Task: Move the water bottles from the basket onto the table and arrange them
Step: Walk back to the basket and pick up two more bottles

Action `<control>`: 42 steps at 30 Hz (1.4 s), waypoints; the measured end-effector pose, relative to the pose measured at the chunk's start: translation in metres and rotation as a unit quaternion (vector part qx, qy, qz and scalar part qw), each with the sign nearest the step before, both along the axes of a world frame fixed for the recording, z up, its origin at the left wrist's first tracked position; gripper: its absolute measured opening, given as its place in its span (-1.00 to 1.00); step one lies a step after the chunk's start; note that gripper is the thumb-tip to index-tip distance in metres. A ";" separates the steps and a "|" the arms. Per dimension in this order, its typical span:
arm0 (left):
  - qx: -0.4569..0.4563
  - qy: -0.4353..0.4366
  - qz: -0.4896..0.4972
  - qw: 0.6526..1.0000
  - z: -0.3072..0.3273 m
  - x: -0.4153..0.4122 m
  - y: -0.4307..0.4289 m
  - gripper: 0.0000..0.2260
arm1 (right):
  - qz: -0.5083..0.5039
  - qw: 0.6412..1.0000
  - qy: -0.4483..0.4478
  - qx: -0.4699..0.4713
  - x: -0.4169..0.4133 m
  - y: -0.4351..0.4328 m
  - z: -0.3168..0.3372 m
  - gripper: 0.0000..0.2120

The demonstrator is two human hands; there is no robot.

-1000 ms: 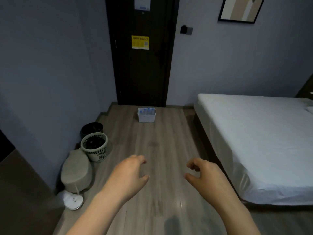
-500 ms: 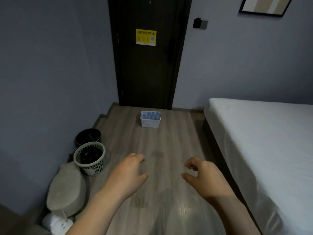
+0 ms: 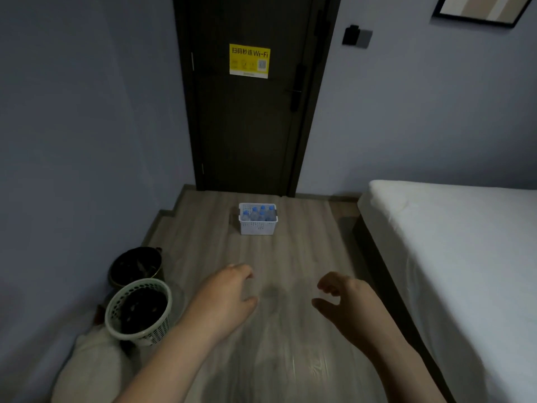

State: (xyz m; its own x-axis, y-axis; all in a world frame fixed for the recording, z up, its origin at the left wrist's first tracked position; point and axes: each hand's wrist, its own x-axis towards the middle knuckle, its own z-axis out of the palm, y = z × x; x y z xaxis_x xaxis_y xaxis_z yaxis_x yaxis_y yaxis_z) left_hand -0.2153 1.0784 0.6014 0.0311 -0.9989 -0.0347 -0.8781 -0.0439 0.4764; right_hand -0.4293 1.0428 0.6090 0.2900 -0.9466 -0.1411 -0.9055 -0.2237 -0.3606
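Observation:
A small white perforated basket (image 3: 257,227) stands on the wooden floor just in front of a dark door. Several clear water bottles with blue caps (image 3: 258,214) stand upright inside it. My left hand (image 3: 223,301) and my right hand (image 3: 345,303) are held out in front of me above the floor, well short of the basket. Both hold nothing, with fingers loosely curled. No table is in view.
A dark door (image 3: 252,112) with a yellow Wi-Fi sticker closes the far end. A white bed (image 3: 453,257) fills the right side. At the left wall stand a black bin (image 3: 135,266), a white mesh bin (image 3: 139,311) and a pale rounded object (image 3: 93,367).
The view has moved forward along the floor toward the basket, which now looks larger and nearer. Both hands have kept the same empty, loosely curled pose.

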 end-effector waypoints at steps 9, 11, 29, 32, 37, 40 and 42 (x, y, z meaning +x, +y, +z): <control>-0.003 -0.003 0.021 1.000 -0.011 0.055 -0.163 -0.64 | 0.010 1.000 -0.015 -0.006 0.052 -0.168 -0.020 -0.69; -0.002 -0.002 0.029 1.000 -0.010 0.064 -0.203 -0.63 | 0.010 1.000 -0.018 0.001 0.061 -0.210 -0.022 -0.69; 0.037 0.010 0.005 0.999 -0.059 0.172 -0.525 -0.66 | -0.019 0.999 0.013 0.032 0.159 -0.524 -0.067 -0.69; 0.034 0.003 -0.010 0.999 -0.062 0.199 -0.583 -0.71 | -0.031 0.998 0.023 0.052 0.182 -0.573 -0.066 -0.69; 0.039 -0.001 -0.029 0.999 -0.069 0.230 -0.669 -0.70 | -0.054 0.997 0.022 0.059 0.211 -0.643 -0.066 -0.69; 0.058 0.001 -0.034 0.998 -0.074 0.236 -0.709 -0.66 | -0.065 0.995 0.019 0.075 0.216 -0.677 -0.072 -0.69; 0.070 -0.004 -0.042 0.997 -0.079 0.237 -0.734 -0.65 | -0.064 0.994 0.019 0.082 0.216 -0.700 -0.078 -0.69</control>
